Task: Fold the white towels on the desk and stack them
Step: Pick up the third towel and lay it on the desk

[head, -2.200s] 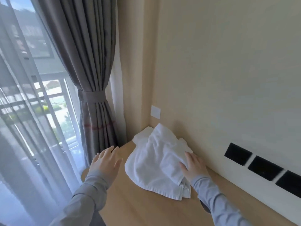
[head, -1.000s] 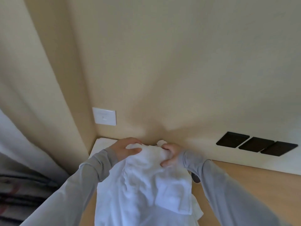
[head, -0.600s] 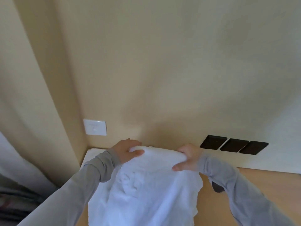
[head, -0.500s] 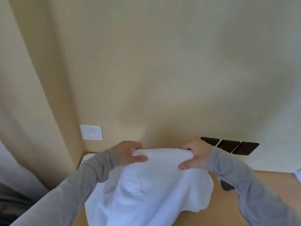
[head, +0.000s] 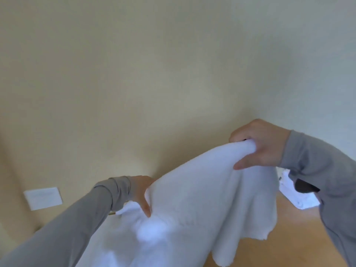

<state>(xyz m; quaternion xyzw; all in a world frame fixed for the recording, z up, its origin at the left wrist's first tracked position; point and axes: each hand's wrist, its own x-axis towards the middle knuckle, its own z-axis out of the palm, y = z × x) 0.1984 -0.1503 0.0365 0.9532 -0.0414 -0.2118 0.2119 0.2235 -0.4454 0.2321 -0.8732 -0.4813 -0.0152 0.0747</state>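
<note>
The towel (head: 202, 193) was held up before the wall (head: 173, 74), stretched by one edge between the two hands. That edge was seen to run on a slant. It rose from the left hand (head: 139, 191), low and near the counter's (head: 289, 239) far left corner, to the right hand (head: 264, 146), raised well above it and farther right. The long axis of the spread cloth thus lay across the body, tilted up at its right end.

The right hand was closed round its end of the edge, with fingers curled over the bunched top and the thumb pressed in from below. The left hand was set against the other end, its thumb laid down the front of the cloth. Its fingers were hidden behind the towel, so a pinch was judged rather than seen.

From the held edge the towel hung in a broad sheet. Its lower left part was lost at the frame's bottom, where contact with the counter could not be made out. A free corner hung at the lower right, before bare wood. The cloth was plain white, thick, nappy and rumpled, with no fold yet made.

Levelling the edge was judged the coming need, with the right hand to be lowered toward the left. A second white item (head: 296, 197) was partly seen on the counter behind the right sleeve, and its nature could not be told.
</note>
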